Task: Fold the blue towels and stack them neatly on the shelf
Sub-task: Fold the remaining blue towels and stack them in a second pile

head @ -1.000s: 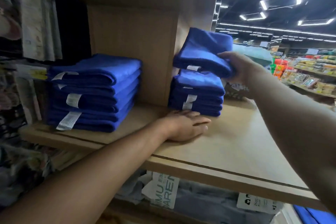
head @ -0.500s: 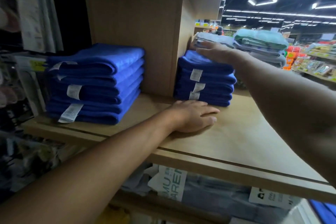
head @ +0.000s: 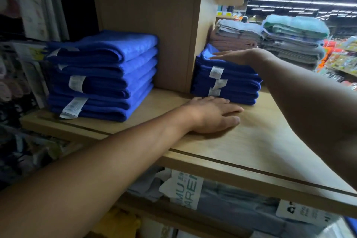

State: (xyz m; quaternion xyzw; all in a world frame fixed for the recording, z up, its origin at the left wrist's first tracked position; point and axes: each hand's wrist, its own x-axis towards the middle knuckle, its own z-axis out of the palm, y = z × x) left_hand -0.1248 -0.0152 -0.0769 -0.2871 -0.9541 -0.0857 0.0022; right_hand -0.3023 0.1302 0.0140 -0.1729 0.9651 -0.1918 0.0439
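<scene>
Blue stack (head: 226, 83) at two o'clock, settling step: pressing its top with flat-fingered right hand (head: 237, 56), bracing flat, empty left hand (head: 212, 114) on wooden shelf (head: 270, 141) at its six o'clock; next, probably squaring edges gently.

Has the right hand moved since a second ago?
Yes. The right hand came down toward the wooden divider, now flat on the right towel stack.

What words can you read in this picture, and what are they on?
"MU" and "AREN": cut-off parts of words, on the white package card under the shelf.
The white labels on the blue towels: print too small to read.
The white tag at lower right: blurred, not readable.
</scene>
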